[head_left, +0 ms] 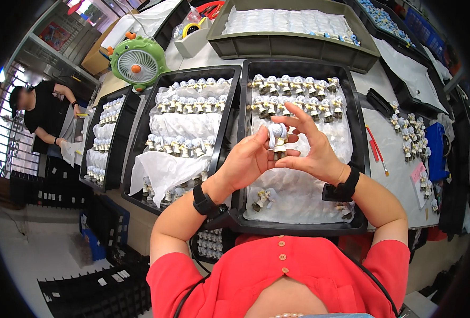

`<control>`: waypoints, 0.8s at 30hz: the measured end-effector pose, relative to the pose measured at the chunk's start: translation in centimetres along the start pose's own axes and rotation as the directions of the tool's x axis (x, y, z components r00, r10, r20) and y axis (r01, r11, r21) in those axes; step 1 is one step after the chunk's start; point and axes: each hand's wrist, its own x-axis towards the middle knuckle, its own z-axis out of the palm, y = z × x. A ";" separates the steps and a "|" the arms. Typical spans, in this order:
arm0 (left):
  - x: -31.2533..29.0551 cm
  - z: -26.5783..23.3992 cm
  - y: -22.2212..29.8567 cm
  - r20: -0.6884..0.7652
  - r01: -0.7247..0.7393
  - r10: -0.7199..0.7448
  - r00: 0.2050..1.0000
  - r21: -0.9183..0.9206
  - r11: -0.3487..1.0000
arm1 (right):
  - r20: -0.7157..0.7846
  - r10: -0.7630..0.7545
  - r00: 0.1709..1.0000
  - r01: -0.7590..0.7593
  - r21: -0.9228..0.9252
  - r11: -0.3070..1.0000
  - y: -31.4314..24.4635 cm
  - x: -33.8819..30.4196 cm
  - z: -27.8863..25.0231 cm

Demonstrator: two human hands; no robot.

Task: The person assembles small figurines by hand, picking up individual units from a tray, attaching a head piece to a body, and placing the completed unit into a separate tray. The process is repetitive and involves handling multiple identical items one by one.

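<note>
1. A small figurine (277,139) with a pale blue-white head and a dark base is held up over the right-hand black tray (358,159), between both hands. The left hand (245,159) pinches it from the side with thumb and fingertips; the right hand (314,148) closes on it from the other side with its upper fingers spread loose.

2. Judging by the tray below, the far end carries two rows of standing figurines (293,98), while most of its white padded liner (298,196) lies bare. One lying figurine (261,199) rests near the front, and another (345,209) shows partly under the right wrist.

3. The middle tray (139,164) holds more rows among rumpled white sheets, and the narrow left tray (89,159) has short rows too. A loose cluster of figurines (410,132) stands on the table to the right. Much seems left to handle; which ones are finished I cannot tell.

4. Hard to make out: the fingers cover much of the held figurine's body, so its details are unclear. The grey crate (293,45) beyond holds wrapped pale items too small to identify. A green fan (138,63) stands at upper left, and a second person (44,114) works at far left, their hands blurred by the lens edge.
</note>
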 end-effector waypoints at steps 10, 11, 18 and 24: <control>-0.1 -0.1 0.3 -0.017 -0.012 0.012 1.000 0.000 1.000 | -0.018 -0.033 0.999 0.034 0.035 0.999 0.1 0.3 -0.1; -0.1 0.0 0.4 -0.019 -0.021 0.022 1.000 0.009 1.000 | -0.018 -0.031 0.999 0.031 0.025 0.999 0.2 0.4 -0.1; 0.0 -0.8 0.3 -0.095 -0.100 0.116 0.989 0.166 0.981 | 0.016 -0.039 0.999 0.040 -0.053 0.998 0.9 0.5 -0.5; -0.7 0.5 1.0 -0.090 0.032 0.027 0.996 0.597 0.802 | 0.017 0.103 0.995 -0.104 0.095 0.990 0.0 0.3 -2.6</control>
